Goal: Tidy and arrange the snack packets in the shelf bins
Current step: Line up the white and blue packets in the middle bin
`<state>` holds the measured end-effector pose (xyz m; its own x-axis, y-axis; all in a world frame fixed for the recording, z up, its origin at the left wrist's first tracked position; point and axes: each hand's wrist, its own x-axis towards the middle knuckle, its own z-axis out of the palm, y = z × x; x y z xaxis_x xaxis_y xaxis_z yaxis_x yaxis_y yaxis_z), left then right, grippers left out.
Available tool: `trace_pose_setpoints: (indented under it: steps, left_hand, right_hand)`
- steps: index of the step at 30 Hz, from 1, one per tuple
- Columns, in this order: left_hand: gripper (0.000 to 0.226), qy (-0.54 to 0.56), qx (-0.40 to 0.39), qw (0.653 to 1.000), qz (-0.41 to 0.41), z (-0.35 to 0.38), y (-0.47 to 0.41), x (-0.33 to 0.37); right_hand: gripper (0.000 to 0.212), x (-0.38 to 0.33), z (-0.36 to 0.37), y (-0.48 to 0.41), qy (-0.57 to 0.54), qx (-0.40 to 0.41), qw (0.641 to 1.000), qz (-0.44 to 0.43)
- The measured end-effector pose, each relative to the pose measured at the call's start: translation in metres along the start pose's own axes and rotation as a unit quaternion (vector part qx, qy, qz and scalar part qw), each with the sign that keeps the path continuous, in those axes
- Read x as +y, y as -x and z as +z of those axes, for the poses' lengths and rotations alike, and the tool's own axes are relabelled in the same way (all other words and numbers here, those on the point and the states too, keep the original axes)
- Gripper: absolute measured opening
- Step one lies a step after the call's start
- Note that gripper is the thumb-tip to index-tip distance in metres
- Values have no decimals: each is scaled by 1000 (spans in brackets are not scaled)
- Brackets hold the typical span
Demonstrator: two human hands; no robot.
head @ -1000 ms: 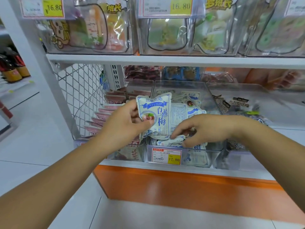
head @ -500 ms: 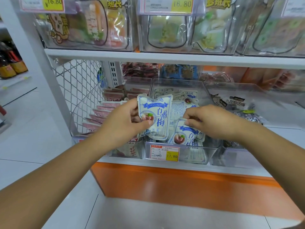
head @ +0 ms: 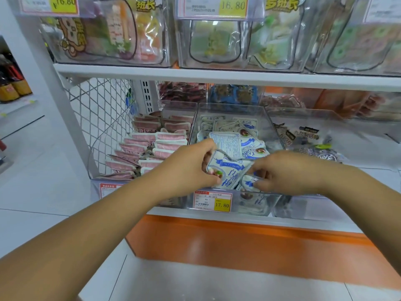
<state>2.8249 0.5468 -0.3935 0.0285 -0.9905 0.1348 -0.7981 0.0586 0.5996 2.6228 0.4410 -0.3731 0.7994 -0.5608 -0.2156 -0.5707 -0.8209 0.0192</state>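
A glossy, crinkled blue-and-white packet (head: 230, 170) is held over the front of the middle clear plastic bin (head: 231, 109), its left edge gripped between the curled fingers and thumb of the left hand (head: 186, 168). A second packet (head: 249, 183) of the same soft pouch shape, just below it, appears to be pinched by the bent fingers of the right hand (head: 288, 172), though the contact is partly hidden. More such pouches are heaped loosely in the bin. Flat pink packets (head: 152, 148) are stacked in the neighbouring left bin. A rectangular price label (head: 212, 200) is fixed to the middle bin's front wall.
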Motion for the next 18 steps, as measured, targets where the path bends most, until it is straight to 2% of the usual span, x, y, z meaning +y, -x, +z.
trace_pose_setpoints:
  steps: [2, 4, 5, 7, 9, 11, 14, 16, 18]
  left_hand:
    - [43, 33, -16, 999, 9, 0, 2, 2]
    - [32, 33, -2, 999, 20, 3, 1, 3]
    - [24, 42, 22, 999, 21, 2, 1, 2]
    - [12, 88, 77, 993, 11, -6, 2, 0]
    - [15, 136, 120, 983, -16, -22, 7, -1]
    - [17, 182, 141, 972, -43, -38, 14, -7]
    - [18, 224, 146, 961, -77, -50, 25, -17]
    - [19, 244, 141, 955, -96, -51, 31, -23]
    - [20, 258, 133, 952, -101, -50, 34, -29]
  right_hand:
    - [17, -1, -1, 0, -5, -20, 1000, 2]
    - [11, 3, -2, -3, -26, -26, 999, -1]
    - [13, 6, -3, -5, -41, -26, 999, -4]
    - [33, 12, -3, -7, -94, -6, 995, -16]
    - [41, 14, -4, -12, -120, 35, 989, -76]
    - [45, 10, -8, -21, -93, 38, 984, -148]
    - [56, -3, -9, -45, -8, 1, 976, -219]
    - [64, -12, -4, -60, 56, -28, 969, -238]
    - [60, -15, 4, -69, 83, -48, 968, -234]
